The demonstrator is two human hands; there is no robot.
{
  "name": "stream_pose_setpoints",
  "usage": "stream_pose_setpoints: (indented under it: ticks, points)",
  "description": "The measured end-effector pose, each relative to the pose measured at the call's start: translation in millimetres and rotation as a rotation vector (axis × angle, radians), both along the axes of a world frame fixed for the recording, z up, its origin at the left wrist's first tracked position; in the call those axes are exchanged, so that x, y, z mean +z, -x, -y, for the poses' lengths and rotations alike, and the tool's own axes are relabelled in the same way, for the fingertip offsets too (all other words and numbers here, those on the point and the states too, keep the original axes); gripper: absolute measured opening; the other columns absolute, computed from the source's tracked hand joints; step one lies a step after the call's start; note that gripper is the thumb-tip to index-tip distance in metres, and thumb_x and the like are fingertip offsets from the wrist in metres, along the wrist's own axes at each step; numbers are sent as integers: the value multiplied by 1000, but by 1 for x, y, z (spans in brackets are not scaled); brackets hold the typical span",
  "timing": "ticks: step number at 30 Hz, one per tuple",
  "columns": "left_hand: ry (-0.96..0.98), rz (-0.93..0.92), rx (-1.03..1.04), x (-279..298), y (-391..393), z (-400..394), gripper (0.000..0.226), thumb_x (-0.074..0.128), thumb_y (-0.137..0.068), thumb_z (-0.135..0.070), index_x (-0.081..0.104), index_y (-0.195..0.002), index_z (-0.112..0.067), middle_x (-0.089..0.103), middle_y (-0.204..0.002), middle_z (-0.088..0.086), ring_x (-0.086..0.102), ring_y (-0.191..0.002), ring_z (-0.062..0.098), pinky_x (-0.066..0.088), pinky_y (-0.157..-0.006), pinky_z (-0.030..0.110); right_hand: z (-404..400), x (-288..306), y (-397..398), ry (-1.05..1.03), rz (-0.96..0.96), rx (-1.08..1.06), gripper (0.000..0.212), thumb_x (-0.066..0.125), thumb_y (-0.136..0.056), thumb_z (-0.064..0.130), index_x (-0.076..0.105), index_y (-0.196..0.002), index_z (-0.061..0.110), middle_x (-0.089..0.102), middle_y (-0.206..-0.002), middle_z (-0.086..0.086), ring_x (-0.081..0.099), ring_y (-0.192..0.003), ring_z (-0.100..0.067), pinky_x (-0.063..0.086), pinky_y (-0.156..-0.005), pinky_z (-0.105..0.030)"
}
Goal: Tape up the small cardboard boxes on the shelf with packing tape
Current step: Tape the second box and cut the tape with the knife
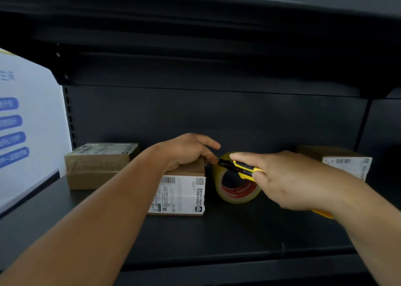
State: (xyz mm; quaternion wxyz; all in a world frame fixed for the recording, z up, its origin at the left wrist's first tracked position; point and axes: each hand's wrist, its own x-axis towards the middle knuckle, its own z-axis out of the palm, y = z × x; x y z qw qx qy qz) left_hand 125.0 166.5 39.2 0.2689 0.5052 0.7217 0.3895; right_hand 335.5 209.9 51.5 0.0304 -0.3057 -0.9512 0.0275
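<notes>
The middle cardboard box [182, 190] is set on the dark shelf [195, 231], between two other boxes. Its front face is covered by a white shipping label [180, 193] printed with a barcode, a QR code, small Chinese text too blurred to be read, and the digits "0078" near the lower edge. The left hand [186, 151] is laid on top of this box, palm down, its fingers straightened toward the right; nothing is held in its grip.

Just beside the box on the right, a roll of clear packing tape [236, 183] is stood on edge. A red core with white lettering is seen inside it, but the writing cannot be made out. A yellow and black utility knife [240, 167] is held in the grip of the right hand [290, 179], with the forefinger stretched along its top and its black tip brought close to the box's upper right corner, in front of the tape roll.

To the left, a taped box [97, 166] with a label on its top is seen; to the right, a third box [338, 159] with a barcoded label is partly hidden by the right arm. At the far left, a white sign [26, 123] with blurred blue panels of Chinese characters is propped beside the shelf.
</notes>
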Motion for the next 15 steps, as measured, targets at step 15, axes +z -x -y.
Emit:
stream_pose_setpoints:
  ticks: [15]
  points:
    - [6, -13, -16, 2, -3, 3, 39, 61, -88, -14, 59, -126, -25, 68, -111, 2, 61, -100, 15, 47, -69, 20, 8, 3, 32, -94, 130, -23, 62, 42, -96, 20, 20, -140, 56, 47, -137, 1, 56, -102, -18, 52, -87, -32]
